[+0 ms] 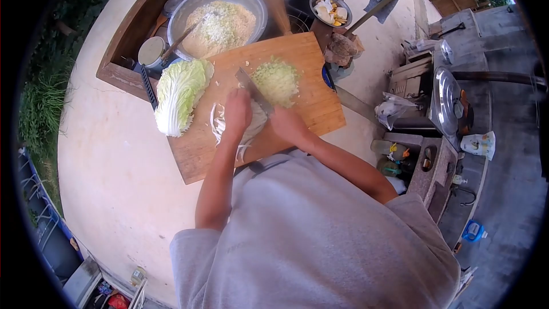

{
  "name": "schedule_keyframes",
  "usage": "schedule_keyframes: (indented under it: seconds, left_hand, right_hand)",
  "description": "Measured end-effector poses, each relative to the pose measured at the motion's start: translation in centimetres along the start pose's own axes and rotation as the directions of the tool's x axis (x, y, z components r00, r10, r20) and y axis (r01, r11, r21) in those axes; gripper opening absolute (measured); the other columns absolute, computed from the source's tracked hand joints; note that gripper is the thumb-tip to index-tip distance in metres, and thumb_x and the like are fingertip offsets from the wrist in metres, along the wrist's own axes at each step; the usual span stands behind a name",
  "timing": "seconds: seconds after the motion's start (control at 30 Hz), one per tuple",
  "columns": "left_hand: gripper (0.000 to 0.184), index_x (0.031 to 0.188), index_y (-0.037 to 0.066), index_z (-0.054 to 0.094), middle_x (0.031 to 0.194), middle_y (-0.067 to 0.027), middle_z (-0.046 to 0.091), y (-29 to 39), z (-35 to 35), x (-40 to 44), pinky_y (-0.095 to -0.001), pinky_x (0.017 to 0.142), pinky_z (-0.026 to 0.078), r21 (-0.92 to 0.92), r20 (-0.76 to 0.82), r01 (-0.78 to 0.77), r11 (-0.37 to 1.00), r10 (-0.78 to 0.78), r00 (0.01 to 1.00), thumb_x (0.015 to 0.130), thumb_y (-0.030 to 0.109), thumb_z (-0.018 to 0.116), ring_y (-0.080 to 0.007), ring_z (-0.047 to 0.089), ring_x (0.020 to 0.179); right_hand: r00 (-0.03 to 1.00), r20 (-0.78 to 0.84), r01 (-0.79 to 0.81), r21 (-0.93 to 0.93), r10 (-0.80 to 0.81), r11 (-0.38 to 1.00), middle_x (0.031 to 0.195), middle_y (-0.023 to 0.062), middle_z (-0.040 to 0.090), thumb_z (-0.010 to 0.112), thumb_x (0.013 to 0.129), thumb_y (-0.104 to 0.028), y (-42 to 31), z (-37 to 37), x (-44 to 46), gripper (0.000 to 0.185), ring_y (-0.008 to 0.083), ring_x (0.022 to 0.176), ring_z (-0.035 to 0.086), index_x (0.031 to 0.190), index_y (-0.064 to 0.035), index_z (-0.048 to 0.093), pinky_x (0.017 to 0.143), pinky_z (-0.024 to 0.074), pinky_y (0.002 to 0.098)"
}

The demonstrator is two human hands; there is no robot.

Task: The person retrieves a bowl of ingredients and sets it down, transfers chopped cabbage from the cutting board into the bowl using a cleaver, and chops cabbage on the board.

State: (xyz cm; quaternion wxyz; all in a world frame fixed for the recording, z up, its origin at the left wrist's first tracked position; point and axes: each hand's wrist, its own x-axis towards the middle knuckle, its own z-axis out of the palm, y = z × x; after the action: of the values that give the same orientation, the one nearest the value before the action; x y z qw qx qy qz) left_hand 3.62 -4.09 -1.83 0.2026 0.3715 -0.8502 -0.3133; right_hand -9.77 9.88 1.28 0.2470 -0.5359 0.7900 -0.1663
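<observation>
A wooden cutting board lies tilted in front of my body. My right hand is closed around the handle of a kitchen knife, whose dark blade slants toward the upper left. Close by the blade, my left hand is bent over a pale piece of cabbage; its fingertips are partly hidden. Finely chopped cabbage forms a pile just beyond the blade. Thin white strips lie left of my left hand. At the board's left edge rests a larger napa cabbage.
Behind the board stands a large basin of crumbly pale filling, with a utensil in it. A lidded jar is at its left, a bowl of eggshells at its right. A wooden frame borders them. A metal lid is far right.
</observation>
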Motion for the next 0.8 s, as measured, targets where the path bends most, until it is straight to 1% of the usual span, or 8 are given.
schedule_keyframes:
  seconds: [0.07,0.17,0.27,0.37,0.5,0.53,0.67,0.8]
  left_hand:
    - [0.024,0.102,-0.001,0.06,0.117,-0.0243,0.062,0.5,-2.6,-0.2,-0.0493,0.091,0.044,-0.048,0.195,0.087,0.995,-0.076,0.978,0.102,0.02,0.05,-0.0421,0.057,0.107]
    - [0.051,0.13,0.003,0.058,0.137,-0.0242,0.055,1.4,-3.9,-2.6,-0.0501,0.107,0.038,0.122,0.177,-0.023,0.992,0.001,0.984,0.094,0.038,0.064,-0.0418,0.05,0.125]
    - [0.102,0.154,0.012,0.038,0.156,-0.0225,0.036,4.2,-5.8,-5.3,-0.0543,0.119,0.023,0.35,0.192,-0.096,0.932,0.029,0.981,0.071,0.051,0.084,-0.042,0.035,0.142]
    - [0.133,0.159,0.017,0.026,0.162,-0.0211,0.024,2.3,-4.8,-7.8,-0.0582,0.121,0.014,0.459,0.218,-0.184,0.869,0.09,0.972,0.05,0.051,0.094,-0.0433,0.024,0.148]
    - [0.12,0.159,0.016,0.026,0.162,-0.0217,0.024,0.1,-4.6,-9.1,-0.0542,0.12,0.022,0.291,0.247,-0.115,0.95,0.042,0.968,0.061,0.036,0.092,-0.0444,0.025,0.146]
    - [0.1,0.155,0.016,0.035,0.155,-0.0233,0.034,-0.5,-4.6,-9.2,-0.0531,0.118,0.027,0.237,0.176,-0.178,0.955,0.138,0.975,0.068,0.02,0.085,-0.0446,0.03,0.143]
    - [0.086,0.153,0.007,0.036,0.148,-0.0243,0.038,-0.8,-4.3,-8.8,-0.0505,0.116,0.032,0.192,0.177,-0.199,0.961,0.166,0.97,0.074,0.001,0.071,-0.0461,0.035,0.136]
    - [0.089,0.152,0.001,0.034,0.142,-0.0248,0.041,-0.6,-2.3,-7.6,-0.0541,0.113,0.032,0.235,0.109,-0.243,0.941,0.223,0.969,0.068,-0.012,0.06,-0.0467,0.038,0.131]
  right_hand:
    - [1.0,-0.003,-0.019,0.009,0.019,1.0,0.082,0.0257,0.068,0.057,0.095,-0.022,-0.2,0.1,-0.1,0.022,0.047,0.081,0.067,0.097,-0.0001,0.055,0.071,0.0519,0.058]
    - [1.0,0.015,-0.023,0.049,0.023,0.999,0.082,0.0268,0.067,0.056,0.095,-0.022,-0.8,-1.2,0.0,0.022,0.0482,0.082,0.066,0.096,0.0004,0.055,0.071,0.051,0.0589]
    - [1.0,-0.004,-0.022,0.133,0.022,0.991,0.081,0.0283,0.066,0.056,0.095,-0.021,-0.3,-1.3,0.2,0.022,0.0497,0.08,0.065,0.095,0.0011,0.054,0.071,0.0503,0.059]
    - [1.0,0.011,-0.015,0.157,0.014,0.988,0.081,0.0296,0.066,0.056,0.095,-0.02,-0.5,-1.9,0.3,0.022,0.0504,0.081,0.064,0.095,0.0018,0.054,0.071,0.0495,0.0592]
    - [1.0,0.026,-0.014,0.158,0.01,0.987,0.082,0.0298,0.066,0.056,0.095,-0.02,-0.5,-2.3,0.2,0.022,0.0498,0.081,0.064,0.095,0.0023,0.054,0.071,0.0491,0.0591]
    - [1.0,0.022,-0.008,0.16,0.004,0.987,0.082,0.0298,0.065,0.056,0.095,-0.02,-0.2,-2.2,0.2,0.022,0.0496,0.081,0.064,0.095,0.0023,0.054,0.071,0.0491,0.059]
    - [0.999,0.034,0.016,0.145,-0.021,0.989,0.082,0.0291,0.066,0.055,0.096,-0.02,0.6,-2.9,0.2,0.022,0.0489,0.081,0.064,0.096,0.0018,0.055,0.071,0.0494,0.0585]
    - [0.999,0.01,0.035,0.097,-0.036,0.995,0.08,0.0276,0.066,0.055,0.095,-0.022,2.4,-3.1,0.6,0.023,0.0478,0.079,0.065,0.095,0.0014,0.056,0.069,0.0496,0.0582]
